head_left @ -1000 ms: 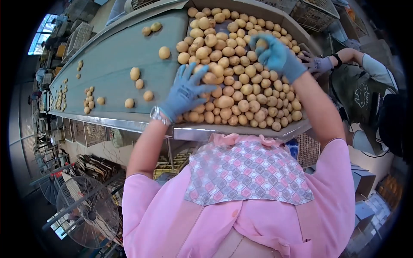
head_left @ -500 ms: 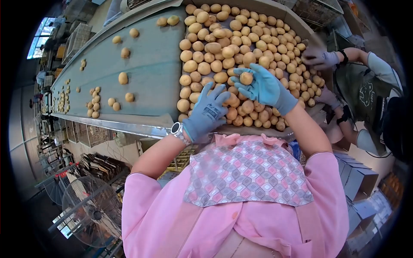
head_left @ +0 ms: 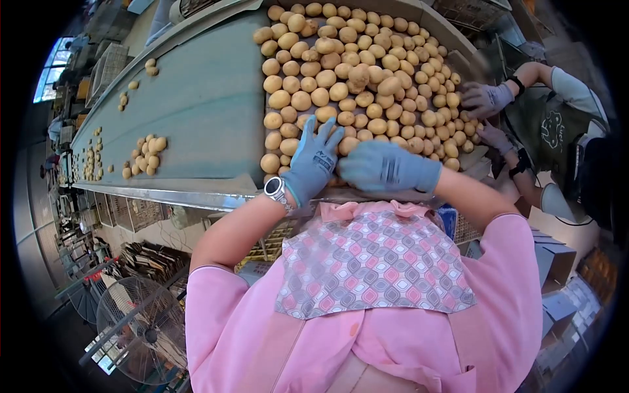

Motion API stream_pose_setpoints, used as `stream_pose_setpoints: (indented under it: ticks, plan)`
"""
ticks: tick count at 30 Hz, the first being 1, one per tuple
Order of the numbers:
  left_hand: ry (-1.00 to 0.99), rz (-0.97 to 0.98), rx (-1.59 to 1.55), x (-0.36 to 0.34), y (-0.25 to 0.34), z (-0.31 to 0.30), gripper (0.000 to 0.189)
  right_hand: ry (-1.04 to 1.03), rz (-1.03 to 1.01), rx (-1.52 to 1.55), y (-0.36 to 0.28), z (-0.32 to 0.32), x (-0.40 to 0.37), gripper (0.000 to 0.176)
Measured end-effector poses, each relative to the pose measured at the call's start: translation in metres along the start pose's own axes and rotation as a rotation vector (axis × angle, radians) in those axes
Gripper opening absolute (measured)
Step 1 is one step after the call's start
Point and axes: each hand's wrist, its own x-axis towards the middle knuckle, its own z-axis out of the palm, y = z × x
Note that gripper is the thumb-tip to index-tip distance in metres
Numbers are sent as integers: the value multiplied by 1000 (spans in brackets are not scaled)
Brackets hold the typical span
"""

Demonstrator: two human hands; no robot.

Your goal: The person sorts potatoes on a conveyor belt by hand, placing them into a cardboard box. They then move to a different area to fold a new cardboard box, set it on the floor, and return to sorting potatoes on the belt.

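Observation:
Round, pale brown potatoes (head_left: pixel 301 100) lie densely side by side on the right part of the sorting line. My left hand (head_left: pixel 313 160), in a blue-grey glove, rests on the potatoes near the front edge, its fingers apart and nothing visible in it. Just right of it, my right hand (head_left: pixel 386 167), also gloved, is palm down over the front potatoes. Its fingers are smeared by motion, and whatever lies under them is hidden.
A green belt (head_left: pixel 203 98) with scattered potatoes stretches left behind a metal edge (head_left: pixel 170 195). At the right, a co-worker's gloved hands (head_left: pixel 486 99) touch the potatoes. A large fan (head_left: pixel 141 327) stands at lower left, cardboard boxes (head_left: pixel 553 262) at lower right.
My right hand has turned palm down and moved left and down; the potato on its palm no longer shows. Potatoes on the belt have shifted. My left hand has moved slightly left.

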Motion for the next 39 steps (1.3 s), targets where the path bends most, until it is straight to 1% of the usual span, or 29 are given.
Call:
stream_pose_setpoints:
  ticks: [1,2,3,6,7,9,10,11,12,13,15,17,18,19,20,22,24,26,27,29,30,32,33,34,36,37,38,39]
  plan:
    - [-17,7,5,2,-1,-3,34,201,-50,-26,15,26,-4,24]
    - [-39,20,11,1,-1,-5,36,406,-97,-45,39,75,-12,22]
    - [-22,5,-95,3,-4,-7,33,608,-137,-62,48,104,-18,20]
    - [101,59,-432,2,-20,5,29,747,317,9,50,95,-27,26]
    - [271,60,-574,-3,-25,5,33,792,383,193,40,81,-30,27]
    - [401,-5,-666,-2,-24,-2,39,921,401,997,9,72,-6,27]
    - [459,-39,-719,-4,-22,-5,42,793,369,1220,12,79,-2,31]
    - [495,-29,-696,-4,-18,-9,56,655,366,1441,14,87,3,35]
    - [512,-85,-704,-4,-14,-13,59,514,391,1632,16,94,7,39]
    - [532,-141,-707,-4,-11,-16,63,439,244,1415,44,116,14,43]
    - [548,-229,-739,-8,-12,-22,73,422,192,1608,106,92,31,50]
    - [343,-183,-467,-28,-28,-11,73,720,-16,1922,168,20,27,55]
    - [247,-164,-332,-37,-38,-2,74,1070,-120,1775,184,-15,24,58]
    - [294,-204,-296,-41,-49,1,72,1092,69,1673,198,-33,23,57]
    - [303,-239,-300,-45,-61,4,71,942,285,1208,198,-35,25,56]
    - [314,-299,-317,-52,-78,6,69,586,631,272,182,-20,25,55]
    - [397,-354,-391,-48,-88,5,54,429,522,-36,171,31,24,52]
    - [481,-412,-459,-38,-104,-3,40,559,525,-10,162,56,27,47]
    - [576,-459,-577,-19,-109,-9,29,649,533,107,161,60,27,44]
    - [731,-417,-508,21,-116,-15,28,822,542,352,158,60,31,38]
    - [807,-390,-476,38,-118,-17,28,896,523,820,152,56,32,36]
    - [738,-480,-269,77,-123,-16,29,962,421,1750,149,40,34,31]
    - [709,-519,-164,91,-127,-15,30,932,283,1935,155,36,36,27]
    - [625,-515,-142,99,-128,-10,31,999,353,1737,145,22,40,28]
    - [466,-500,-88,117,-132,-1,33,843,676,1322,178,18,70,31]
    - [449,-505,-90,122,-132,-4,37,849,628,952,171,0,78,34]
    - [457,-492,-99,124,-131,-3,36,834,579,589,159,-16,85,38]
    - [460,-478,-109,128,-128,2,36,819,562,285,170,-5,97,52]
